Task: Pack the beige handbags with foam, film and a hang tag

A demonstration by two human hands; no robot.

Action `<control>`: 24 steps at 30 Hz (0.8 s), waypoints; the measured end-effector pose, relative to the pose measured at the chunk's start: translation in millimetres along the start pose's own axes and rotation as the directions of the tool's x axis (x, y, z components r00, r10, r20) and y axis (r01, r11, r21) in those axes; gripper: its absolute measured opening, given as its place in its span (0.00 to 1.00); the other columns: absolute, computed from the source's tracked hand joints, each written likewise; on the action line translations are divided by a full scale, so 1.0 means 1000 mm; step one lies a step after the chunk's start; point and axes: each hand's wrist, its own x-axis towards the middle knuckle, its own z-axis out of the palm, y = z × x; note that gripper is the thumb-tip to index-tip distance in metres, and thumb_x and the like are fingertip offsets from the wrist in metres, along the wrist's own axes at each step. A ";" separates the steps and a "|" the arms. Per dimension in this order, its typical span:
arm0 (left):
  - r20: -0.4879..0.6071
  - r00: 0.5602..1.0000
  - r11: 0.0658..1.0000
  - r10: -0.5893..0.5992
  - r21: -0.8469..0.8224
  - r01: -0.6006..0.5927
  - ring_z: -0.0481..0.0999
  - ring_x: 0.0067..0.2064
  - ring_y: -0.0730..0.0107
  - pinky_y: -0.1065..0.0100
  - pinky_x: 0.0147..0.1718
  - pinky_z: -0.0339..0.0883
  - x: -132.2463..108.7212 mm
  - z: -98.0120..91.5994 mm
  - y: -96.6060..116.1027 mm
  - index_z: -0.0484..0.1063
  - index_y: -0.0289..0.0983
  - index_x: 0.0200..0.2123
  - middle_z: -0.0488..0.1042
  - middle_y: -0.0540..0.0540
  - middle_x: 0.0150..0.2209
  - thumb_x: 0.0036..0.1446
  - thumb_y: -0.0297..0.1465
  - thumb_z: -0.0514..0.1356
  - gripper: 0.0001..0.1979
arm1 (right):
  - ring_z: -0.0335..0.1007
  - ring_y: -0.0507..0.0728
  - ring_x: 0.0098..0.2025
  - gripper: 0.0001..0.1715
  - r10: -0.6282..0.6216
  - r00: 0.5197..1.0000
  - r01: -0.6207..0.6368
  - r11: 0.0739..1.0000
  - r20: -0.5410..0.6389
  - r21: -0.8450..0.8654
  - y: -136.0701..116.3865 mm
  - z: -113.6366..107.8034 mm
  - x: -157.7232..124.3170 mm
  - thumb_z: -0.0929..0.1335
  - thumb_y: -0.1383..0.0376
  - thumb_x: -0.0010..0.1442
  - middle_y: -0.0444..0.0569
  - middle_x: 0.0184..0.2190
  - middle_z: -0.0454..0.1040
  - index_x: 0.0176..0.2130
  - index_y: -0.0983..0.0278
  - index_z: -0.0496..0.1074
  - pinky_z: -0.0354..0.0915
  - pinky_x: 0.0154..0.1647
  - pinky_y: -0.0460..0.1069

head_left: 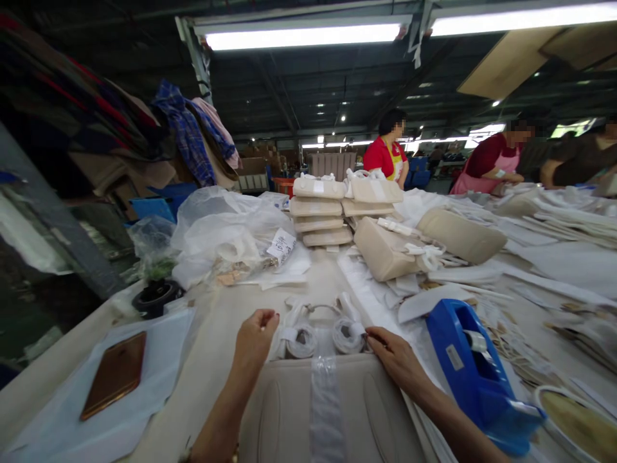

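A cream handbag (289,411) lies before me, a strip of clear film (325,405) running down its middle. Above its top edge are two handle ends wrapped in white foam, the left wrapped handle (301,341) and the right wrapped handle (348,335). My left hand (255,337) is closed beside the left one, thumb and fingertips together; whatever they pinch, if anything, is too small to make out. My right hand (393,354) has its fingers stretched out, the tips touching the outer side of the right wrapped handle. Its palm rests near the bag's upper right corner.
A blue tape dispenser (475,379) stands right of my right arm. A brown phone (116,373) lies on pale sheets at left. Stacked cream bags (321,209), a plastic bag pile (226,225) and loose bags (385,251) are farther back. Several people work beyond.
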 end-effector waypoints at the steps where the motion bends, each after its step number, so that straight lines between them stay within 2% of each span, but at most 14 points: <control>1: 0.018 1.000 0.998 0.009 0.063 -0.010 0.74 0.33 0.53 0.51 0.40 0.65 -0.006 0.000 -0.004 0.73 0.37 0.23 0.76 0.42 0.26 0.34 0.40 0.61 0.13 | 0.71 0.62 0.42 0.20 0.004 1.000 -0.004 1.000 -0.003 0.003 0.000 0.000 0.002 0.62 0.57 0.49 0.53 0.38 0.78 0.36 0.64 0.75 0.62 0.45 0.55; 3: 0.062 0.997 0.989 0.043 0.138 -0.051 0.74 0.35 0.52 0.49 0.44 0.63 -0.020 0.009 -0.011 0.73 0.38 0.25 0.77 0.42 0.29 0.36 0.39 0.60 0.12 | 0.72 0.60 0.40 0.17 0.024 1.000 -0.024 1.000 -0.003 0.007 0.001 -0.001 0.008 0.62 0.60 0.50 0.51 0.35 0.78 0.36 0.64 0.75 0.63 0.43 0.53; 5: 0.145 0.978 0.963 0.149 0.204 -0.177 0.74 0.41 0.53 0.51 0.48 0.63 -0.033 0.025 -0.013 0.74 0.38 0.29 0.77 0.41 0.35 0.41 0.39 0.57 0.13 | 0.72 0.58 0.37 0.15 0.062 0.998 -0.062 0.998 -0.005 0.003 0.002 -0.003 0.020 0.62 0.63 0.53 0.50 0.33 0.77 0.37 0.65 0.74 0.65 0.39 0.51; 6: 0.209 0.954 0.934 0.217 0.238 -0.265 0.73 0.43 0.53 0.52 0.49 0.63 -0.039 0.036 -0.012 0.74 0.37 0.32 0.77 0.40 0.38 0.44 0.38 0.55 0.14 | 0.72 0.56 0.35 0.14 0.085 0.996 -0.085 0.996 -0.006 -0.003 0.001 -0.003 0.027 0.62 0.65 0.54 0.50 0.33 0.76 0.37 0.66 0.74 0.65 0.37 0.49; 8: 0.362 0.875 0.848 0.321 0.300 -0.436 0.72 0.47 0.55 0.54 0.51 0.63 -0.049 0.058 -0.010 0.74 0.35 0.39 0.76 0.38 0.42 0.49 0.35 0.53 0.16 | 0.71 0.53 0.33 0.10 0.132 0.991 -0.132 0.991 0.006 -0.024 -0.001 -0.004 0.043 0.63 0.67 0.58 0.48 0.32 0.75 0.36 0.67 0.73 0.65 0.36 0.48; 9: 0.429 0.839 0.806 0.335 0.332 -0.491 0.71 0.49 0.55 0.54 0.52 0.63 -0.053 0.069 -0.008 0.72 0.33 0.42 0.75 0.38 0.44 0.51 0.34 0.53 0.17 | 0.70 0.52 0.31 0.09 0.156 0.987 -0.155 0.987 0.025 -0.036 -0.002 -0.003 0.050 0.63 0.67 0.60 0.47 0.31 0.74 0.34 0.68 0.72 0.65 0.35 0.48; 11: 0.512 0.806 0.750 0.296 0.398 -0.528 0.69 0.52 0.53 0.54 0.53 0.61 -0.058 0.089 -0.005 0.69 0.33 0.48 0.72 0.37 0.48 0.51 0.32 0.55 0.20 | 0.69 0.50 0.29 0.10 0.200 0.976 -0.196 0.979 0.080 -0.058 -0.007 -0.001 0.063 0.65 0.64 0.62 0.44 0.29 0.72 0.33 0.68 0.70 0.66 0.34 0.48; 13: 0.536 0.808 0.723 0.245 0.454 -0.520 0.66 0.55 0.52 0.55 0.55 0.60 -0.059 0.104 -0.005 0.67 0.32 0.52 0.70 0.37 0.52 0.51 0.31 0.58 0.23 | 0.68 0.49 0.28 0.13 0.238 0.961 -0.229 0.970 0.141 -0.077 -0.012 0.002 0.072 0.65 0.60 0.63 0.43 0.28 0.71 0.33 0.68 0.70 0.67 0.32 0.48; 16: 0.531 0.825 0.749 0.193 0.464 -0.474 0.64 0.57 0.53 0.57 0.57 0.56 -0.057 0.114 -0.011 0.66 0.29 0.53 0.67 0.35 0.53 0.51 0.30 0.60 0.25 | 0.68 0.49 0.28 0.13 0.290 0.932 -0.276 0.957 0.216 -0.095 -0.016 0.008 0.080 0.66 0.59 0.62 0.43 0.29 0.71 0.34 0.68 0.70 0.68 0.30 0.47; 21: 0.521 0.835 0.790 0.175 0.433 -0.435 0.63 0.56 0.54 0.56 0.58 0.55 -0.053 0.117 -0.024 0.68 0.29 0.52 0.66 0.35 0.53 0.51 0.29 0.59 0.24 | 0.64 0.46 0.23 0.13 0.385 0.864 -0.379 0.922 0.324 -0.082 -0.015 0.011 0.087 0.65 0.60 0.63 0.41 0.27 0.69 0.35 0.69 0.69 0.64 0.23 0.43; 24: 0.491 0.851 0.800 0.187 0.427 -0.422 0.64 0.56 0.54 0.57 0.57 0.56 -0.054 0.118 -0.031 0.69 0.31 0.52 0.67 0.36 0.52 0.51 0.30 0.58 0.23 | 0.64 0.46 0.23 0.12 0.402 0.844 -0.411 0.910 0.355 -0.052 -0.012 0.011 0.089 0.65 0.61 0.63 0.41 0.27 0.69 0.36 0.69 0.69 0.64 0.22 0.42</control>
